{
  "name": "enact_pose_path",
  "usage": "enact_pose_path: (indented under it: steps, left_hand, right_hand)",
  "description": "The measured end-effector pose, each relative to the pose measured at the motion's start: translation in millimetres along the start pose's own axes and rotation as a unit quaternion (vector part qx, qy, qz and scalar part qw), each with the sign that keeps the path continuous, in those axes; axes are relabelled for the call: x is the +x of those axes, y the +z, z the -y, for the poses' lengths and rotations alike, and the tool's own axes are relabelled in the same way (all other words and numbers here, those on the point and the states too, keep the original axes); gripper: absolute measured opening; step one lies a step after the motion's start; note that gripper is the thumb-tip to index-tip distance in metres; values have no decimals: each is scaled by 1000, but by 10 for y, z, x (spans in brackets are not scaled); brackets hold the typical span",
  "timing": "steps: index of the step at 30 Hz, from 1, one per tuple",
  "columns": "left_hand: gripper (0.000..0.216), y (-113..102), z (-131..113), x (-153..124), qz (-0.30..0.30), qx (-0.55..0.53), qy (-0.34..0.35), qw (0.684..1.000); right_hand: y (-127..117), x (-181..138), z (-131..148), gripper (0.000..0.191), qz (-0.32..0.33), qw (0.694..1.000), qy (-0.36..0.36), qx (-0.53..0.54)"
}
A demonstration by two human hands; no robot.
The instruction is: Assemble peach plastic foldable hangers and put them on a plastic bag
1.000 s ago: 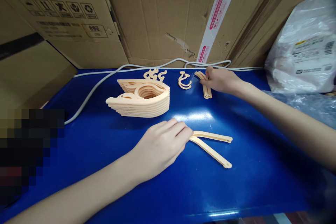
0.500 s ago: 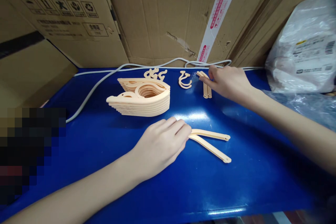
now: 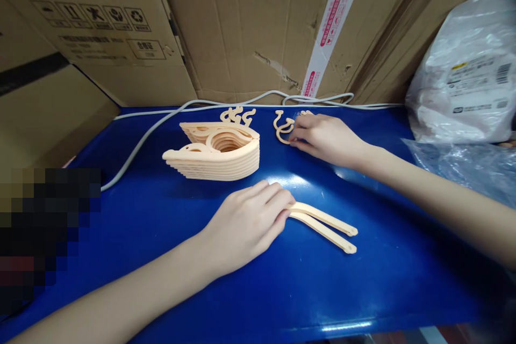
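Observation:
My left hand [image 3: 245, 226] lies at the middle of the blue table [image 3: 363, 290], fingers closed over the joined end of two thin peach bars [image 3: 326, 226] that point right, close together. My right hand [image 3: 322, 137] reaches to the back, its curled fingertips pinching a peach hook piece [image 3: 281, 123]. Only the tips of a small bundle of bars [image 3: 306, 113] show behind that hand. A stack of peach curved hanger pieces [image 3: 217, 158] stands left of the hook, with more hooks [image 3: 237, 114] behind it.
Cardboard boxes [image 3: 250, 27] wall off the back and left. A white cable [image 3: 137, 145] runs along the table's back edge and down the left. A white plastic bag [image 3: 463, 75] and clear film [image 3: 467, 166] fill the right side. The table's front edge is near.
My right hand left the bundle of bars and slid left onto the hook piece. The two bars under my left hand have swung closer together.

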State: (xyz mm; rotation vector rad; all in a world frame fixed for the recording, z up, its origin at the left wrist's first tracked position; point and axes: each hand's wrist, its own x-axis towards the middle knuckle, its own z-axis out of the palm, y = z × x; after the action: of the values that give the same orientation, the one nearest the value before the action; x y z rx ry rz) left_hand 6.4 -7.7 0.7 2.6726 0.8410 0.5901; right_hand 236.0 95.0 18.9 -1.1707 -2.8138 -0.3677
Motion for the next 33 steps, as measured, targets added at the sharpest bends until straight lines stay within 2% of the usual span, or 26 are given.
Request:
enact_pose_path:
  steps: [7,11,15,18,22,24,27,30,33]
  left_hand:
    - [9,-9,1,-11,8,-109,-76,991]
    - [9,-19,1,-1,9,-125,-95,988]
    - [11,-20,12,5,8,-97,-78,992]
    - [12,-18,22,1,10,-87,-80,993]
    - [8,-20,15,-9,2,-83,-82,993]
    - [4,-23,1,-11,5,-70,-71,995]
    - [10,-23,-18,-11,17,-24,-41,999]
    - [10,-19,-17,-11,22,16,-4,1000]
    - [11,-16,2,-15,19,24,23,999]
  right_hand:
    - [-115,-126,100,19,6,994,-104,19]
    - [-138,-271,252,19,-19,992,-123,12]
    - [-163,-427,310,21,-36,990,-119,60]
    - [-208,-492,218,26,-35,991,-84,93]
    - [-235,-473,72,31,-7,998,-43,40]
    - [-219,-435,71,29,6,999,-51,3]
    - [-189,-381,161,28,3,997,-71,-18]
    - [-192,-371,256,26,-1,996,-80,29]
    - [-239,-407,288,12,-10,989,-40,142]
